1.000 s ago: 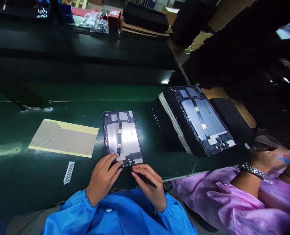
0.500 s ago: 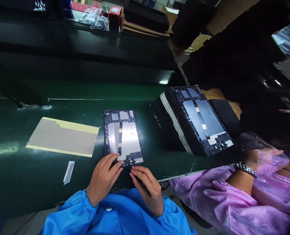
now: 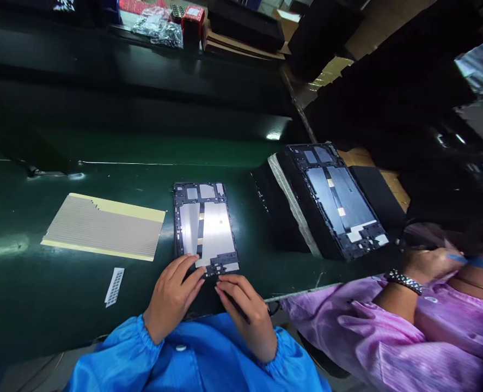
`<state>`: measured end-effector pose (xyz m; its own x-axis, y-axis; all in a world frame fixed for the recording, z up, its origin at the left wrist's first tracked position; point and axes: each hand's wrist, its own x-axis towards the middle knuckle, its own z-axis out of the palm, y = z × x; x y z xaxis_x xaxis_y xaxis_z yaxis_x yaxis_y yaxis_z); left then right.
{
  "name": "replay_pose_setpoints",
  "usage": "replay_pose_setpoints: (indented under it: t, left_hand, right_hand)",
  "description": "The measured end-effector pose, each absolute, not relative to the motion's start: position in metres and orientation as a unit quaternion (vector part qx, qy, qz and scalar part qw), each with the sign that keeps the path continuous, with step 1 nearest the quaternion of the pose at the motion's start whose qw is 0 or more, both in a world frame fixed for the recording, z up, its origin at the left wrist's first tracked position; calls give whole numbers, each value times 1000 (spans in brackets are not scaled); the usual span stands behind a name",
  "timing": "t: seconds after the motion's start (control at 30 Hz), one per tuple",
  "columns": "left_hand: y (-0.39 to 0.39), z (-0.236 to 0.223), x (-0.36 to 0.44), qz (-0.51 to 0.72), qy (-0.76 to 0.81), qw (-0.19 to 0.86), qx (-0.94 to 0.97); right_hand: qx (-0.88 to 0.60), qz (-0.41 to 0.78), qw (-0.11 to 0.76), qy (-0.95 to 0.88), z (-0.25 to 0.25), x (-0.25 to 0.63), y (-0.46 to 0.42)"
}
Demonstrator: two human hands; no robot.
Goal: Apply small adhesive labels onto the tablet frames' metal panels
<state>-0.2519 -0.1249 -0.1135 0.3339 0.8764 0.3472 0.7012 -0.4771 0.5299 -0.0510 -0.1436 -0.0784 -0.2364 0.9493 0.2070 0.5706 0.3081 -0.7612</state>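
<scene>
An opened tablet housing (image 3: 214,228), with bare metal plates and a dark ribbon cable down its middle, lies flat on the green table in front of me. My left hand (image 3: 176,291) grips its lower left corner, fingertips on top of the edge. Close to the bottom edge, my right hand (image 3: 247,313) has thumb and fingers pinched together around a thin dark stick-like tool (image 3: 242,312), mostly hidden by the fingers. Left of the housing lies a sheet of grey adhesive strips with yellow borders (image 3: 106,227). A small white label sheet with dark marks (image 3: 114,287) sits below it.
To the right stands a tilted stack of similar tablet housings (image 3: 343,196) beside a pale foam strip (image 3: 292,201). A co-worker in a pink sleeve (image 3: 347,321) sits at the right. Plastic bags (image 3: 159,27) and a red box (image 3: 193,19) are at the back.
My right hand has shifted very slightly, and less of its dark tool shows. At the right, the co-worker's hand has turned and moved. The tablet housing stays in place.
</scene>
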Motion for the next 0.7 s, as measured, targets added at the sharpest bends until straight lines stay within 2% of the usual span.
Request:
replay_pose_setpoints:
  t: [0.17, 0.47, 0.7]
  left_hand:
    - [-124, -113, -252, 306, 486, 147, 805]
    - [-124, -113, -251, 306, 490, 149, 802]
    - [-123, -113, -251, 303, 489, 146, 805]
  right_hand:
    - [-503, 365, 378, -686, -87, -37, -128]
    - [-404, 399, 396, -722, -93, -26, -134]
    - [-475, 391, 459, -641, -97, -29, -125]
